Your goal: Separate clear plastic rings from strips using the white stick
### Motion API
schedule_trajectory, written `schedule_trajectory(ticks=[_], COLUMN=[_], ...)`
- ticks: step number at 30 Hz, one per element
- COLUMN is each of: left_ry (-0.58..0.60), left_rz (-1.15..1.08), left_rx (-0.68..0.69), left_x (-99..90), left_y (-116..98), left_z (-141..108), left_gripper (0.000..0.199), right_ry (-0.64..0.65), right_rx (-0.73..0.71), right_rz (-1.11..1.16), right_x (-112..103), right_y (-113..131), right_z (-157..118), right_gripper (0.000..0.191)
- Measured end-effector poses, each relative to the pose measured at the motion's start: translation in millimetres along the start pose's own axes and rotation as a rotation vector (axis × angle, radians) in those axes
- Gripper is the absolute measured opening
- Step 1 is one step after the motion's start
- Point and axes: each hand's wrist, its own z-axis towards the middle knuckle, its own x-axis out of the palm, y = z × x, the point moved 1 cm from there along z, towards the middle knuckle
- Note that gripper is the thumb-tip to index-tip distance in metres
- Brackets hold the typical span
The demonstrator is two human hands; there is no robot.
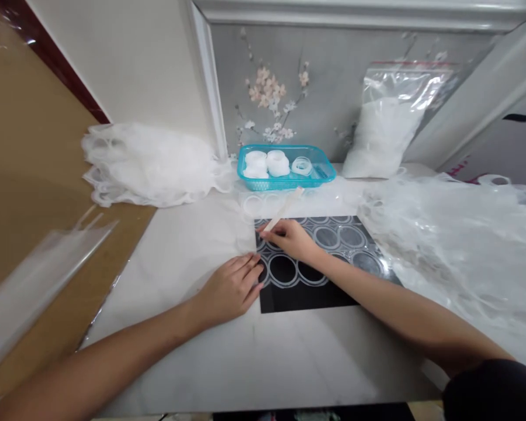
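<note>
My right hand (291,237) is closed in a pinch, thumb against curled fingers, gripping a thin pale stick (284,210) near its lower end; the stick slants up and right toward the blue tray (328,178). That hand is over the upper left part of the clear ring sheet (351,236), which lies on a black mat (309,299) on the table (193,245). My left hand (233,287) is palm down, fingers loosely extended, grasping nothing, its fingertips at the mat's left edge.
</note>
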Motion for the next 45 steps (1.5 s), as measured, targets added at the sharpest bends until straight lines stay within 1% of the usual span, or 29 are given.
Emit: schedule_trajectory(ticks=[2, 4, 9, 16, 20, 24, 26, 27, 29, 31, 33, 34, 36, 38, 40, 42, 44, 45], left_ry=[-0.001, -0.001, -0.005, -0.03, -0.029, -0.025, -0.019, -0.015, -0.005, 0.012, 0.023, 0.028, 0.037, 0.034, 0.016, -0.011, -0.039, -0.055], left_rz=[-0.003, 0.0, 0.007, -0.041, -0.052, -0.043, -0.049, -0.056, -0.074, -0.093, -0.11, -0.119, -0.134, -0.142, -0.138, -0.132, -0.121, -0.112], left_rx=[-0.021, -0.046, -0.069, -0.087, -0.085, -0.087, -0.095, -0.1, -0.12, -0.14, -0.151, -0.15, -0.148, -0.15, -0.149, -0.132, -0.1, -0.084], left_x=[1.5, 2.0, 3.5, 7.2, 6.8, 6.3, 6.3, 6.3, 6.0, 4.9, 3.3, 2.4, 1.0, 0.3, 0.4, 1.1, 1.9, 2.2], left_y=[-1.3, -2.7, -4.9, -3.5, -3.1, -2.4, -2.1, -2.1, -2.3, -2.8, -3.4, -3.6, -3.8, -3.2, -1.9, 0.0, 1.9, 2.6], left_z=[0.0, -0.5, -2.6, -2.5, -2.2, -2.6, -2.4, -2.1, -1.2, -0.3, 0.5, 0.7, 1.1, 1.1, 0.8, 0.1, -0.6, -0.8], left_gripper=[0.032, 0.032, 0.033, 0.036, 0.036, 0.036, 0.035, 0.035, 0.035, 0.037, 0.039, 0.039, 0.037, 0.033, 0.032, 0.03, 0.028, 0.027], right_ry=[-0.001, -0.014, -0.025, -0.009, -0.029, -0.007, -0.026, -0.033, -0.02, 0.03, 0.055, 0.033, -0.094, -0.309, -0.463, -0.578, -0.67, -0.682], right_rx=[-0.021, -0.027, -0.013, 0.008, 0.017, -0.002, -0.07, -0.135, -0.315, -0.498, -0.608, -0.618, -0.538, -0.357, -0.28, -0.288, -0.293, -0.28], right_rz=[0.091, 0.114, 0.122, 0.109, 0.138, 0.118, 0.028, -0.051, -0.266, -0.499, -0.668, -0.717, -0.727, -0.618, -0.486, -0.394, -0.334, -0.309], right_x=[12.2, 16.7, 17.9, 17.8, 17.0, 17.5, 17.8, 18.1, 19.9, 22.2, 21.7, 19.2, 7.9, -11.3, -33.4, -53.3, -66.2, -68.7], right_y=[-1.4, -4.1, -8.9, -5.7, -5.4, -7.1, -7.1, -6.3, -3.3, 0.5, 4.0, 5.4, 8.0, 10.5, 14.4, 19.1, 21.3, 20.7], right_z=[-4.8, -9.3, -12.2, -12.6, -12.4, -11.1, -13.4, -15.9, -22.2, -26.2, -21.0, -13.6, 9.2, 34.7, 51.4, 53.2, 40.7, 30.8], right_gripper=[0.022, 0.022, 0.021, 0.023, 0.02, 0.016, 0.012, 0.01, 0.012, 0.018, 0.023, 0.024, 0.023, 0.02, 0.019, 0.016, 0.013, 0.013])
